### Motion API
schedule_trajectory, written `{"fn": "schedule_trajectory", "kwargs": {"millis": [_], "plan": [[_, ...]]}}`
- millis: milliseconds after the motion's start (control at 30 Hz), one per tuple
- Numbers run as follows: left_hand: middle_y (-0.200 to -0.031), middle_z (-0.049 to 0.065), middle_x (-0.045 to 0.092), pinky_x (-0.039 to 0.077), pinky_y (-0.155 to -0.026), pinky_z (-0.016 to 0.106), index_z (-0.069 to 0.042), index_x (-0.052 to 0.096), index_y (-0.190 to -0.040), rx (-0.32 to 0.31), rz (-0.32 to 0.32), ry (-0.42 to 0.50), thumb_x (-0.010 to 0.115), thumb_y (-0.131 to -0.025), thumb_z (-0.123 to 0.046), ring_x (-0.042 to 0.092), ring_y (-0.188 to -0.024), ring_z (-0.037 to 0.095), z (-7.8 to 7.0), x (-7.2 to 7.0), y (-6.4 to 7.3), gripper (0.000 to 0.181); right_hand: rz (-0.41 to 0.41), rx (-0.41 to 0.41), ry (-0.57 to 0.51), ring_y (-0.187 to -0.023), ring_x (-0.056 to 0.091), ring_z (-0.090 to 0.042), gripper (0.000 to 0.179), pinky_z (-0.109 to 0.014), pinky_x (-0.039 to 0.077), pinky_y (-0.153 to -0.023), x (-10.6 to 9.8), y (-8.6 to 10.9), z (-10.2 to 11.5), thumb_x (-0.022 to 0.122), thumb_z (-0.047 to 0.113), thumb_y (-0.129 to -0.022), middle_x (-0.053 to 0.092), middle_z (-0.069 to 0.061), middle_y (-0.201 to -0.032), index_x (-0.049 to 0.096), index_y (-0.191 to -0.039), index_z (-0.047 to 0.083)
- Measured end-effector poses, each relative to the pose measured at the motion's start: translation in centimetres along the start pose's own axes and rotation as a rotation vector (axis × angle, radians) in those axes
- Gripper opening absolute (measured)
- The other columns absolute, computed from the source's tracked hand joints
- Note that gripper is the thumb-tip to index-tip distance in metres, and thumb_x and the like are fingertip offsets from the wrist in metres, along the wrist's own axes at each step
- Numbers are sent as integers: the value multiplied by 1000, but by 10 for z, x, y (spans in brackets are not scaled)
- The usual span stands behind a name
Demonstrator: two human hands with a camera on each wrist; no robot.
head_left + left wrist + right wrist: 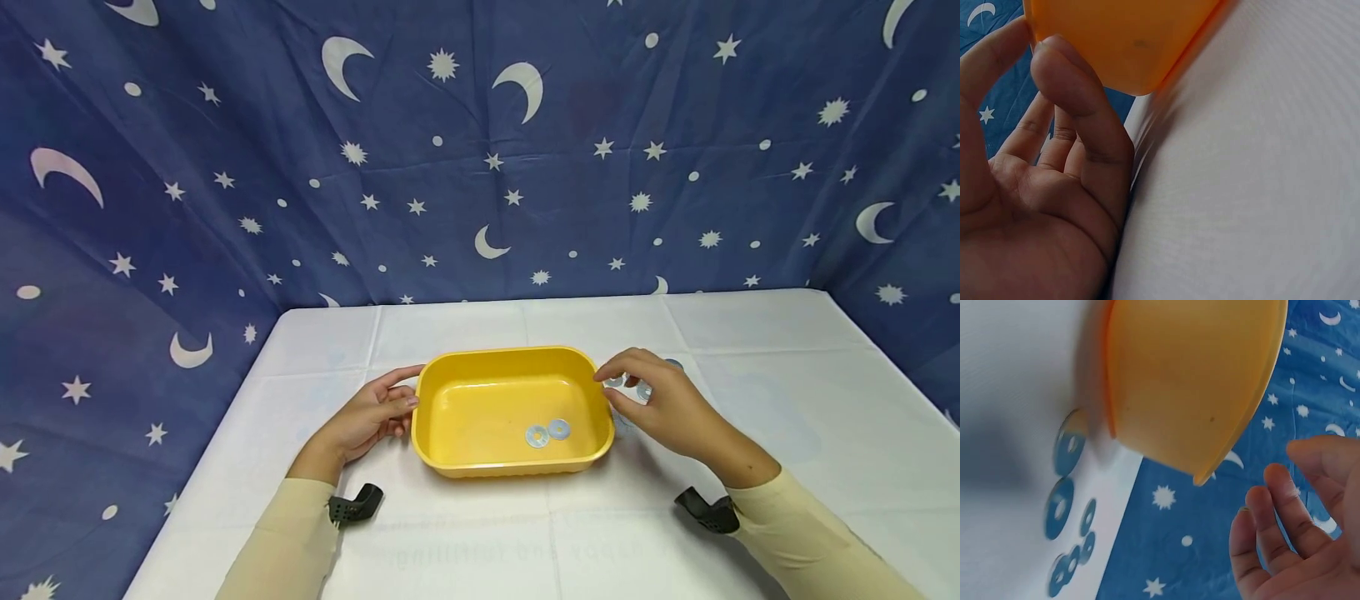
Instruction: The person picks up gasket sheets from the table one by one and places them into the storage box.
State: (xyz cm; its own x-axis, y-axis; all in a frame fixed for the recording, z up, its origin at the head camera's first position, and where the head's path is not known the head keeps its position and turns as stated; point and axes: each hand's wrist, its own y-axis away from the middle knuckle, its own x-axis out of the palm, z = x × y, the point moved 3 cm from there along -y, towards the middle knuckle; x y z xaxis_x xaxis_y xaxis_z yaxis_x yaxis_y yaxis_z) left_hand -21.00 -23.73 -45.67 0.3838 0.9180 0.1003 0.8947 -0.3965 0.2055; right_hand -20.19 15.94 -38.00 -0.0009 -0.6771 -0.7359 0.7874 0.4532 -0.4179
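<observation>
The yellow tray (474, 423) sits upright on the white-covered tabletop (480, 533), between the person's two hands. Inside it, toward the near right part of the floor, lie two flat grey washers: one (530, 437) just beside the other (566, 434).

The left hand (366, 421) is at the tray's left end. Its forefinger reaches to the far left corner of the rim and its thumb lies lower along the same end, the two spread apart at the tray's edge; the remaining fingers bend loosely below, outside the tray. The washers in the tray lie well apart from these fingers, across the tray floor.

The right hand (667, 410) hangs at the right end of the tray, forefinger and thumb tips beside the rim with a narrow gap between them, the other fingers bent beneath. Whether they touch the rim cannot be told.

Six loose washers (1062, 456) lie on the tabletop outside the tray's right end, below the right hand; from the head they are partly hidden by it. One lies close to the tray wall.

A black wrist mount (358, 505) shows at each beige sleeve (281, 542). Behind hangs a blue cloth (450, 108) patterned with pale moons and stars.
</observation>
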Motion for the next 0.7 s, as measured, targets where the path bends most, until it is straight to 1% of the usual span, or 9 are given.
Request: {"fn": "schedule_trajectory", "kwargs": {"millis": [100, 200, 333, 500, 600, 700], "plan": [[-91, -5, 64, 53, -56, 16, -11, 32, -155, 1, 1, -3, 63, -98, -13, 59, -65, 8, 0, -1, 0, 64, -18, 8, 0, -89, 60, -12, 27, -24, 53, -75, -1, 4, -8, 76, -4, -83, 70, 6, -102, 72, -102, 14], [-91, -5, 64, 52, -56, 17, -10, 32, -155, 5, 4, -7, 62, -98, -12, 59, -66, 8, 1, -1, -1, 64, -10, 41, -1, -87, 61, -18, 27, -23, 54, -73, 0, 7, -16, 75, -5, -83, 70, 5, -100, 72, -102, 13], [-91, -4, 64, 53, -57, 17, -10, 32, -155, 11, 6, -4, 62, -98, -12, 59, -66, 8, 2, -1, 0, 64, 44, 98, 5, -86, 58, -19, 24, -26, 55, -72, 2, 10, -22, 75, -3, -84, 68, 3, -97, 72, -103, 12], [-90, -4, 63, 53, -57, 17, -11, 32, -155, 16, 4, -12, 63, -98, -13, 59, -67, 8, 0, -1, 1, 64, 121, 167, 7, -87, 58, -18, 22, -28, 56, -72, 5, 11, -30, 73, -1, -86, 68, -1, -98, 71, -104, 10], [-90, -4, 63, 53, -57, 17, -11, 33, -154, 16, 3, -14, 62, -99, -12, 59, -67, 8, 1, -1, 0, 63, 160, 218, 9, -87, 57, -17, 21, -27, 55, -72, 6, 12, -36, 72, 0, -87, 69, -1, -99, 70, -106, 10], [-90, -5, 64, 52, -57, 17, -10, 32, -154, 16, 2, -12, 61, -99, -11, 59, -67, 8, 1, -2, 0, 62, 185, 250, 3, -86, 56, -16, 21, -25, 54, -71, 7, 12, -41, 72, 1, -88, 68, -1, -98, 70, -107, 10]]}}
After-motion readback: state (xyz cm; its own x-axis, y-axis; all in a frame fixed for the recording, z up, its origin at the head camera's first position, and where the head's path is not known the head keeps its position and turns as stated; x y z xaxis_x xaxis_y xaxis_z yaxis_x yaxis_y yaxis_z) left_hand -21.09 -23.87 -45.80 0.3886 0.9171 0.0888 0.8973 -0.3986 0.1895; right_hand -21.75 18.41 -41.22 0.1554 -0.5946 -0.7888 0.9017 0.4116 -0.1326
